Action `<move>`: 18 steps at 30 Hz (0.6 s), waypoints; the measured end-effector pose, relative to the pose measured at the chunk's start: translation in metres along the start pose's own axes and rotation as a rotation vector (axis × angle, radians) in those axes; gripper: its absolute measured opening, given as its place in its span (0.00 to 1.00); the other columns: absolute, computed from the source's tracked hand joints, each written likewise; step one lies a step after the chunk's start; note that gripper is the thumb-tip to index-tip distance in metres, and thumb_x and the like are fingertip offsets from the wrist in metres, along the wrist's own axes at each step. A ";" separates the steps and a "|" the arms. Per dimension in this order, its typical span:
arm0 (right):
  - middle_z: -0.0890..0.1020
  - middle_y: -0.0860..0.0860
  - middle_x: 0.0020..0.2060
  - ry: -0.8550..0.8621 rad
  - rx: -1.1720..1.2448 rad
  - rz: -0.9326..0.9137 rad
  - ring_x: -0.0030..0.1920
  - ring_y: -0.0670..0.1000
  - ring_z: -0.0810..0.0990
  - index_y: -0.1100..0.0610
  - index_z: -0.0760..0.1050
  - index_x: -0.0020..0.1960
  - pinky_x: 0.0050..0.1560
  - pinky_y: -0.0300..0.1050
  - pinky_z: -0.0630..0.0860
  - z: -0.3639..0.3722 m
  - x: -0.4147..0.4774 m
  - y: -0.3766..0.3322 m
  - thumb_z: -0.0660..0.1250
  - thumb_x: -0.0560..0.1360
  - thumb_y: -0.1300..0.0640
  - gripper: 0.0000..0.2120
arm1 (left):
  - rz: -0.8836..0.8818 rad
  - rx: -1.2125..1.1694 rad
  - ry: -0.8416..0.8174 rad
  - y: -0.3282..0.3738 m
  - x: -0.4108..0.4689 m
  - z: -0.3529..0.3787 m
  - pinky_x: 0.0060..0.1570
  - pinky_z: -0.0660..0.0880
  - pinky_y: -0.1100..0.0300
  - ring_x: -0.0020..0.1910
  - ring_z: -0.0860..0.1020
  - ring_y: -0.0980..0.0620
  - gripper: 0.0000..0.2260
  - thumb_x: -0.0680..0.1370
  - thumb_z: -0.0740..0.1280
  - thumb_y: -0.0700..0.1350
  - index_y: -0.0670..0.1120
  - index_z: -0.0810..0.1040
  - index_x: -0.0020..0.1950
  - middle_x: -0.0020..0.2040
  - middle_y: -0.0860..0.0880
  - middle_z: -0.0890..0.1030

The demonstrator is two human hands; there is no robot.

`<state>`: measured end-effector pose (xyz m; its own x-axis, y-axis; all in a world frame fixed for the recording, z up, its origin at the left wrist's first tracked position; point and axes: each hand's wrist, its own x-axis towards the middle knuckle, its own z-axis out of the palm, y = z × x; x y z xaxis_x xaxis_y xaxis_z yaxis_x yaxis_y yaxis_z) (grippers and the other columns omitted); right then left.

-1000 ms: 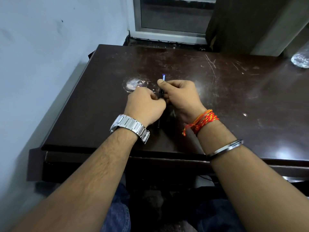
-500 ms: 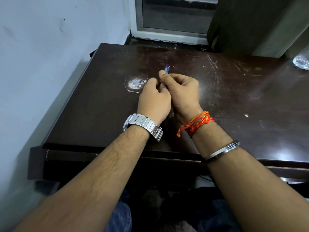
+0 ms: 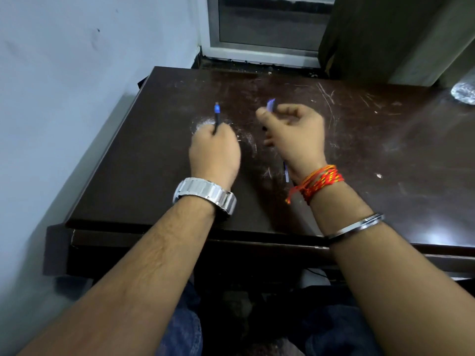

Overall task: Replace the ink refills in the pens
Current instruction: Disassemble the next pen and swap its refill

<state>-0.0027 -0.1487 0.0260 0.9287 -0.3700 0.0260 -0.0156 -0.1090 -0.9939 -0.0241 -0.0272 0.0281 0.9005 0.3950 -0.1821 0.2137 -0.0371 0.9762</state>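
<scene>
slim dark pen barrel with blue end [image 3: 217, 116] is gripped in the curled left hand [image 3: 214, 150], long axis up and away over the dark scratched worktop [image 3: 385, 155]; small blue piece [image 3: 271, 104] is pinched in the right hand [image 3: 295, 134], clear to the barrel's right, so axis alignment is judged necessary before mating.

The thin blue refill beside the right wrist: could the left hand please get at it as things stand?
Probably not freely: the left hand grips a pen barrel, and the right hand, pinching a blue piece, covers most of the refill.
</scene>
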 end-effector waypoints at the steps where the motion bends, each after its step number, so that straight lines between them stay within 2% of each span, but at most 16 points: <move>1: 0.85 0.56 0.39 -0.033 -0.171 0.004 0.37 0.54 0.85 0.57 0.78 0.47 0.42 0.53 0.84 0.000 -0.002 0.003 0.79 0.68 0.50 0.15 | -0.013 -0.040 0.040 0.000 0.005 -0.003 0.34 0.67 0.42 0.36 0.68 0.43 0.08 0.66 0.57 0.46 0.47 0.76 0.35 0.31 0.41 0.68; 3: 0.85 0.55 0.39 -0.099 -0.449 -0.038 0.41 0.56 0.85 0.54 0.77 0.40 0.45 0.53 0.83 0.001 -0.007 0.006 0.79 0.66 0.48 0.14 | -0.018 -0.083 0.077 -0.001 0.009 -0.006 0.32 0.64 0.51 0.34 0.67 0.45 0.09 0.65 0.57 0.45 0.46 0.76 0.37 0.33 0.44 0.69; 5: 0.84 0.54 0.39 -0.146 -0.595 -0.080 0.42 0.55 0.84 0.52 0.74 0.35 0.42 0.45 0.79 0.005 -0.012 0.006 0.79 0.66 0.50 0.14 | 0.012 -0.056 0.075 -0.002 0.007 -0.008 0.27 0.67 0.56 0.29 0.68 0.48 0.07 0.68 0.59 0.44 0.46 0.76 0.39 0.32 0.45 0.70; 8: 0.83 0.55 0.42 -0.144 -0.706 -0.095 0.46 0.55 0.80 0.55 0.76 0.36 0.43 0.41 0.69 0.007 -0.016 0.007 0.78 0.67 0.52 0.12 | 0.076 0.046 0.028 -0.006 0.005 -0.007 0.27 0.77 0.55 0.18 0.71 0.54 0.09 0.75 0.65 0.44 0.43 0.79 0.37 0.20 0.55 0.71; 11: 0.82 0.56 0.44 -0.138 -0.743 -0.099 0.45 0.54 0.76 0.57 0.77 0.40 0.43 0.41 0.67 0.009 -0.016 0.008 0.77 0.68 0.52 0.12 | 0.137 0.103 0.002 -0.009 0.007 -0.006 0.35 0.81 0.51 0.24 0.75 0.53 0.10 0.75 0.69 0.46 0.43 0.81 0.36 0.22 0.55 0.73; 15: 0.82 0.56 0.44 -0.143 -0.781 -0.122 0.45 0.54 0.75 0.60 0.79 0.43 0.44 0.42 0.69 0.008 -0.013 0.010 0.76 0.69 0.48 0.15 | 0.206 0.146 0.021 -0.010 0.005 -0.007 0.35 0.73 0.66 0.28 0.77 0.64 0.11 0.72 0.74 0.47 0.54 0.78 0.30 0.27 0.58 0.79; 18: 0.82 0.54 0.39 -0.079 -0.722 -0.205 0.42 0.54 0.79 0.58 0.78 0.39 0.43 0.42 0.71 0.010 -0.015 0.007 0.73 0.71 0.47 0.14 | 0.208 0.140 0.010 -0.009 0.004 -0.008 0.39 0.77 0.66 0.32 0.80 0.62 0.09 0.69 0.77 0.47 0.55 0.79 0.33 0.31 0.57 0.82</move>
<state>-0.0129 -0.1351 0.0174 0.9626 -0.2129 0.1678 -0.0534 -0.7559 -0.6525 -0.0257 -0.0182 0.0192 0.9268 0.3749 0.0226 0.0757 -0.2452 0.9665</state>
